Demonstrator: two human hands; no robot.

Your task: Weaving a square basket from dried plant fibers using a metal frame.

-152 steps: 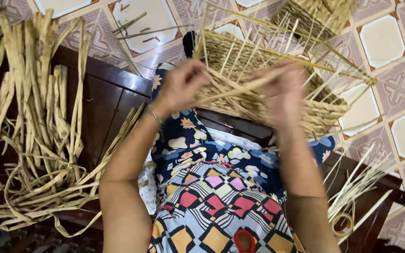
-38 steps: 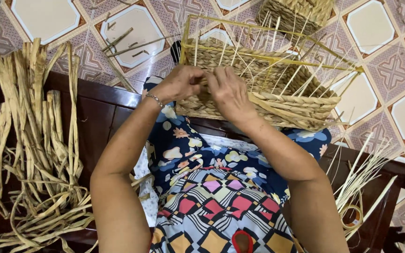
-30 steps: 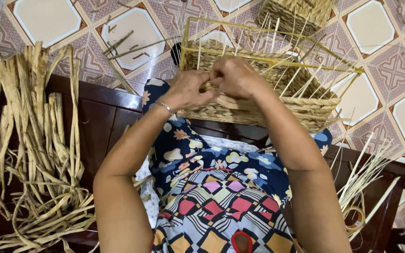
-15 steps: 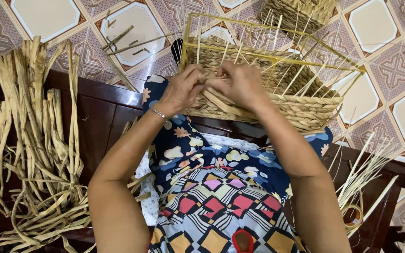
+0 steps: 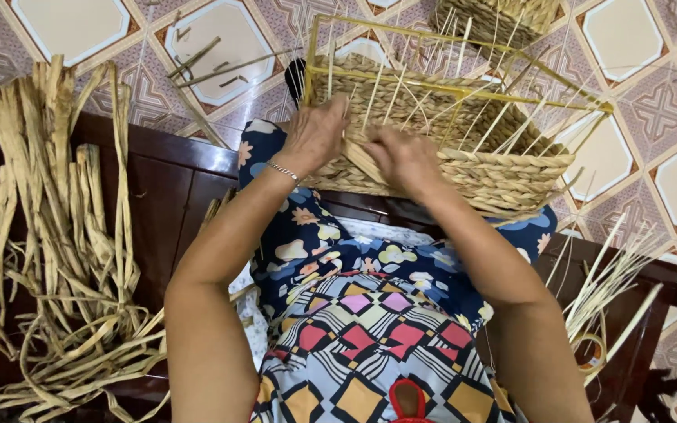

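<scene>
A half-woven straw basket (image 5: 503,168) on a yellow wire frame (image 5: 464,90) rests on my knees, with thin upright stakes sticking out of its top. My left hand (image 5: 315,133) presses on the near woven wall at the left corner, fingers curled over the rim. My right hand (image 5: 401,157) sits beside it, pinching a flat dried straw strand (image 5: 366,160) against the weave. A thin bracelet (image 5: 284,171) circles my left wrist.
A large heap of dried flat straw strips (image 5: 48,235) lies on the dark wooden bench (image 5: 174,196) at my left. Thin pale reeds (image 5: 613,282) lie at my right. A second woven basket (image 5: 495,16) stands on the tiled floor (image 5: 80,27) beyond.
Both hands have stayed on the basket's near wall, shifting the strand along the weave. The right hand has dropped lower and closer to the left.
</scene>
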